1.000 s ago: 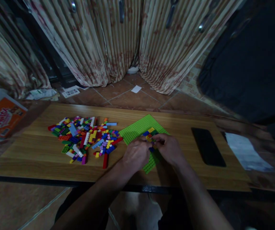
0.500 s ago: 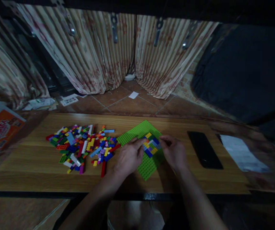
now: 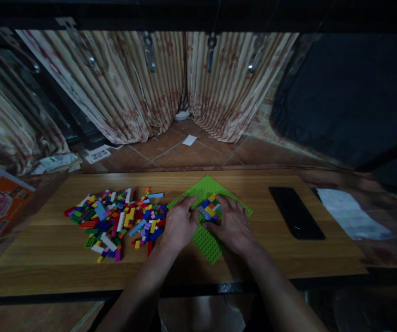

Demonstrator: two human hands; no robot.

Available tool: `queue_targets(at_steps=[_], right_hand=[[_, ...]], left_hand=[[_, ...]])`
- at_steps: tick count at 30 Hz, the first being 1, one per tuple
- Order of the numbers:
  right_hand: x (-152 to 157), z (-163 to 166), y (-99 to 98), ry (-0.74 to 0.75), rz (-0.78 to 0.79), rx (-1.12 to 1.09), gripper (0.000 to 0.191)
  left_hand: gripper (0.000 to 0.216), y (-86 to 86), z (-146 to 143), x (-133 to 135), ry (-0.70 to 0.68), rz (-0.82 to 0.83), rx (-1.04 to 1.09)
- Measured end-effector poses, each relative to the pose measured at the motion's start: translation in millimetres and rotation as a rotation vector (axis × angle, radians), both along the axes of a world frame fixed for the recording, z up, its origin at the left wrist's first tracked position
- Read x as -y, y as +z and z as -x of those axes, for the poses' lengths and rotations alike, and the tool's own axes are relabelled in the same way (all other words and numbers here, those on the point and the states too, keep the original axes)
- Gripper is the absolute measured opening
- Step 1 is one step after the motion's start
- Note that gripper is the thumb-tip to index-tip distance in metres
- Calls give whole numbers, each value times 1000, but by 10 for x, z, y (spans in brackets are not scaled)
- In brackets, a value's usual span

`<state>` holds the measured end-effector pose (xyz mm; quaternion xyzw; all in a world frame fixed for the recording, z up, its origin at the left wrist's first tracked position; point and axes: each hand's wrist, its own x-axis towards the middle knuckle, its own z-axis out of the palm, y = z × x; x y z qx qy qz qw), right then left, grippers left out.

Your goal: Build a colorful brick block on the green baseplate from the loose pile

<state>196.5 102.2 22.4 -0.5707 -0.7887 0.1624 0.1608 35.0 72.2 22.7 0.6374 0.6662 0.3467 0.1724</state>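
Observation:
A green studded baseplate [image 3: 209, 246] lies turned at an angle on the wooden table. On its middle sits a flat build of toy bricks [image 3: 209, 207] in blue, yellow, orange, green and pale tones. My left hand [image 3: 181, 222] rests over the plate's left corner, thumb and fingers apart, just left of the build. My right hand [image 3: 232, 223] reaches around the build's right side, fingers at the far edge and thumb at the near edge, hiding part of it. Left of my left hand spreads a pile of loose bricks [image 3: 110, 221] in many colours.
A black phone-like slab [image 3: 296, 213] lies on the table [image 3: 42, 244] at the right, beside a white paper sheet [image 3: 352, 214]. An orange and white package [image 3: 1, 203] stands at the far left. Striped curtains [image 3: 122, 87] hang beyond the table.
My left hand has drawn back from the build toward the plate's left corner. My right hand has moved left and spread from a pinch to span the build. The view has shifted slightly.

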Motion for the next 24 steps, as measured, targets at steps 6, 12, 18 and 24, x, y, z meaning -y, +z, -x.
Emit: queue_targets(at_steps=[6,12,18,24], right_hand=[[-42,2,-17,18,14,-19,68],[-142,-167,-74,-48,-18,39,60],[-303,-541,-180,51,-7,27,60],[-269,-674,-131,335,64,-61,60]], left_hand=[[34,27,-23,12,-17,44,-24],[35,45,-22,23,-7,37,-16],[33,44,52,7,9,-9,27],[31,104,241,-27,121,-55,80]])
